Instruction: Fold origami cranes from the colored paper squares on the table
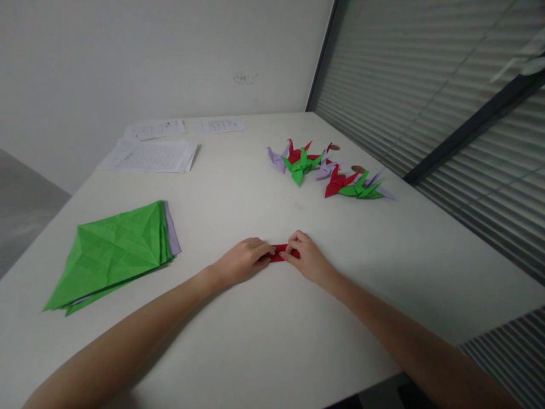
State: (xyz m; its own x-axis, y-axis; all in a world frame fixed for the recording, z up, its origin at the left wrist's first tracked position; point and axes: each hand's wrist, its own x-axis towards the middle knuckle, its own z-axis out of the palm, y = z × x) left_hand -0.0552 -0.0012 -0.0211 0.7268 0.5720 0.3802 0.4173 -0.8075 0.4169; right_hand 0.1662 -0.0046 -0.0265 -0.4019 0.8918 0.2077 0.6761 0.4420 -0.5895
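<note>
A narrow folded piece of red origami paper (279, 253) lies on the white table, pinched between both hands. My left hand (246, 258) is closed on its left end, with the fingertips pressed on the paper. At the other end, my right hand (307, 255) grips it between thumb and fingers. Only the middle of the red paper shows; both ends are partly covered by fingers. To the left of my left hand lies a stack of creased green paper sheets (114, 244), with a purple sheet (172, 230) sticking out at its right side.
Folded paper cranes stand in a group at the back right, among them a green crane (300, 165), a red crane (338, 182) and a purple crane (277, 159). Printed papers (149, 156) lie at the back left. Window blinds (404, 85) border the table's right side.
</note>
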